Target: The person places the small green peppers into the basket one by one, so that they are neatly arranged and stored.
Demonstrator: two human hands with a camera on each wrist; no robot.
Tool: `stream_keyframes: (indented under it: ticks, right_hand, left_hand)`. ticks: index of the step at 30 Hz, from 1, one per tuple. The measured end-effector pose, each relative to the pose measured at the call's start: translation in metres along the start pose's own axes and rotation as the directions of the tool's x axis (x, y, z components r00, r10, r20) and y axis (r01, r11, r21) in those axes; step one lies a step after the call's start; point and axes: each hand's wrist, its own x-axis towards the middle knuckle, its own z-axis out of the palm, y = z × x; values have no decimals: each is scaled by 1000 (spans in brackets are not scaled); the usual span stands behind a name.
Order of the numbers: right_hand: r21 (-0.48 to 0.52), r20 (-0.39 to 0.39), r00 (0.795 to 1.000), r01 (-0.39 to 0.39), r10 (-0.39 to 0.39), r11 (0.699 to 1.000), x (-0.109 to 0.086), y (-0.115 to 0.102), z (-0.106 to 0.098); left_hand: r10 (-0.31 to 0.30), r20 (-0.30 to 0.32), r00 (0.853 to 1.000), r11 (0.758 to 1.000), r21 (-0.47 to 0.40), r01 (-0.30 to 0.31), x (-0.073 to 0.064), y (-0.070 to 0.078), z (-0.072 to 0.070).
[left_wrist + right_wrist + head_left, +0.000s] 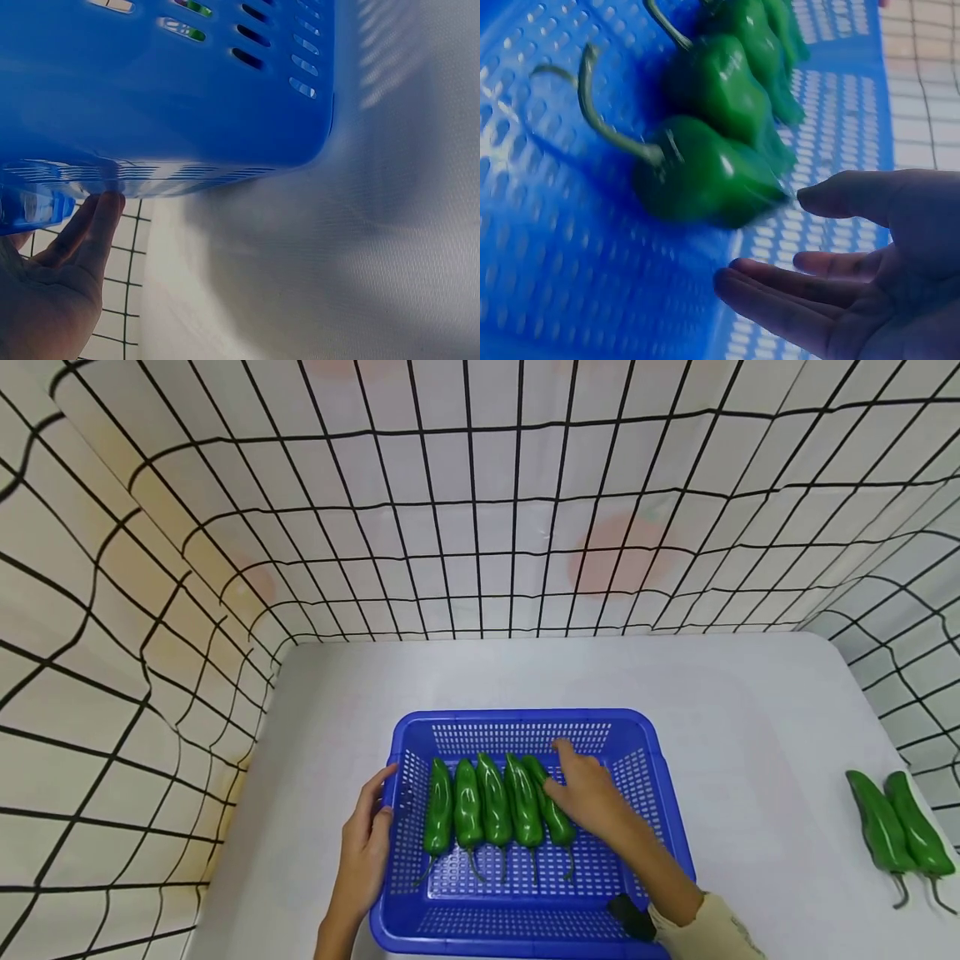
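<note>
A blue plastic basket (pixel 525 903) with perforated walls stands on the white surface. Several green chili peppers (pixel 493 802) lie side by side inside it, stems toward the person. Along the basket's left side, my left hand (pixel 364 852) touches the rim; in the left wrist view its straight fingers (pixel 96 236) meet the outer wall. My right hand (pixel 592 793) reaches into the basket beside the rightmost pepper (pixel 553 810). In the right wrist view, the thumb (pixel 840 193) is close to that pepper's tip, fingers extended and holding nothing.
Two more green chili peppers (pixel 885 827) lie on the white surface (pixel 757 760) to the right of the basket. Black wire mesh (pixel 517 502) rises at the back and on both sides, with pale sheeting behind it.
</note>
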Motion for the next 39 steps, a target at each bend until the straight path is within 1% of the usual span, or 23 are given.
stream_keyframes:
  ticks: [3,5,7,10,11,12,13,15,17,19,21,23,25,29,32,33,36,39]
  right_hand:
    - [-8,-85,996,29,-29,1000,-10,7,-21]
    - [-6,-169,985,46,-46,999,-20,15,-39]
    - [-3,-275,960,51,-50,999,-32,24,-57]
    - [-40,-428,903,15,-30,999,-47,46,-83]
    - [-53,-463,886,-7,-19,999,-51,56,-91]
    - [-69,-486,874,-34,-4,997,-55,66,-100]
    - [-92,-497,867,-68,13,993,-59,78,-108]
    - [-133,-508,860,-143,57,981,-65,102,-125]
    - [-188,-502,858,-231,108,955,-70,127,-141]
    - [-231,-486,854,-329,184,916,-75,152,-156]
    - [-259,-472,844,-411,257,874,-79,176,-168]
    - [-274,-454,836,-460,308,844,-83,198,-174]
    - [-279,-433,833,-487,344,827,-87,220,-176]
    - [-270,-401,831,-509,385,817,-90,256,-172]
    - [-265,-390,818,-540,423,799,-90,273,-169]
    - [-271,-388,809,-558,442,784,-89,277,-168]
    - [-293,-392,786,-600,479,745,-85,282,-165]
    - [-310,-401,774,-618,490,723,-84,284,-162]
  left_hand:
    - [-2,1,1000,1000,-4,2,0,0,0]
    - [1,4,1000,1000,-9,-1,0,0,0]
    - [3,6,1000,1000,-13,-3,1,1,-1]
    - [3,1,1000,1000,-8,-3,1,0,-1]
    - [5,0,1000,1000,-8,-5,0,0,-1]
    - [7,-2,1000,1000,-7,-7,0,0,-1]
    - [8,-5,1000,1000,-5,-8,0,0,-1]
    - [13,-4,1000,1000,-9,-13,-1,0,-1]
    - [17,0,1000,1000,-12,-17,-1,-1,-2]
    - [14,2,1000,1000,-13,-14,-1,0,-2]
    - [10,5,1000,1000,-16,-10,-1,0,-2]
    - [3,5,1000,1000,-15,-2,0,1,-2]
    - [-4,3,1000,1000,-17,4,0,1,-2]
    - [0,11,1000,1000,-17,0,1,1,-1]
    - [5,19,1000,1000,-19,-5,2,1,-1]
    - [4,18,1000,1000,-20,-3,2,1,-1]
    - [4,14,1000,1000,-21,-4,1,2,-1]
    - [4,10,1000,1000,-20,-4,0,1,-1]
